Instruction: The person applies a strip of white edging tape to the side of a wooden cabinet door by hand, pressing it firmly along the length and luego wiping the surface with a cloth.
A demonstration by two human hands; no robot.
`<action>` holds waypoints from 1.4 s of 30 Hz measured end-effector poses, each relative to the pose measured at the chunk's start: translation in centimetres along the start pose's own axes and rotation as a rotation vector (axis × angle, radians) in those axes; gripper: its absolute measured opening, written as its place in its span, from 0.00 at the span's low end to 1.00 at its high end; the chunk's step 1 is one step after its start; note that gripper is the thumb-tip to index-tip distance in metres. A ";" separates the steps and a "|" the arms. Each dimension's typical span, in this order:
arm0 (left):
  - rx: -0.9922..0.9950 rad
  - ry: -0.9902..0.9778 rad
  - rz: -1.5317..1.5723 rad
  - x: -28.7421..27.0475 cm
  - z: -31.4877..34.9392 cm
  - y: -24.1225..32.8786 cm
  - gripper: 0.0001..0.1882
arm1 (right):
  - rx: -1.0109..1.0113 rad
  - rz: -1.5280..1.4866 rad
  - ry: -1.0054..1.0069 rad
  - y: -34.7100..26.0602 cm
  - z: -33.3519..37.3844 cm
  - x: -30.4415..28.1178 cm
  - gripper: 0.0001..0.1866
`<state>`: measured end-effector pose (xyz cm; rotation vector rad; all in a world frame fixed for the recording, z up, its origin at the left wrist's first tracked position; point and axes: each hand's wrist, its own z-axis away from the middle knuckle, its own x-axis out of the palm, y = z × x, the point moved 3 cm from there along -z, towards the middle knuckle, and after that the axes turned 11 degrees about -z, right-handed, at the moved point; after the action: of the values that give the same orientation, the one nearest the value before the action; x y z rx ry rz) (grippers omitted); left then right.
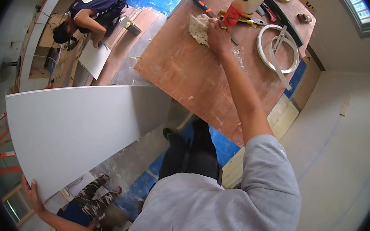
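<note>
My left hand [32, 195] grips the lower left edge of a large white panel [78, 128], which stands on its edge at my left. On the plywood worktop [180, 71] ahead, my right hand [218, 35] has its fingers curled on a crumpled cream rag [198, 30]. Just beyond that hand stands a clear bottle with a red label [233, 15]. An orange-handled screwdriver [202, 5] lies to the left of the bottle, and yellow-handled pliers [251, 20] lie to its right.
A coil of white edge strip [279, 49] rests on the worktop's right side. At far left a co-worker [95, 8] bends over a white sheet [94, 59]. Another person in camouflage trousers [96, 196] is low down behind the panel. An orange ladder [1, 154] stands at the left.
</note>
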<state>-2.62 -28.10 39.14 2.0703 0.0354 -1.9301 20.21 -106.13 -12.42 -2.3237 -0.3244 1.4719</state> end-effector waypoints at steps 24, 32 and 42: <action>0.062 -0.140 0.026 0.0 -1.6 0.3 0.33 | 1.144 -0.196 0.594 6.7 3.3 -12.6 0.52; 0.053 -0.081 -0.025 -0.1 -1.4 -2.2 0.34 | 0.386 -0.348 0.720 4.2 -0.3 -12.5 0.46; -0.004 -0.058 0.048 0.0 0.8 0.9 0.34 | 0.315 -0.372 0.453 4.6 -14.5 -4.3 0.40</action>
<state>-3.25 -29.11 39.29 1.9932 -0.0223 -1.9582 31.48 -114.62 -5.30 -2.1176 -0.3439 0.7365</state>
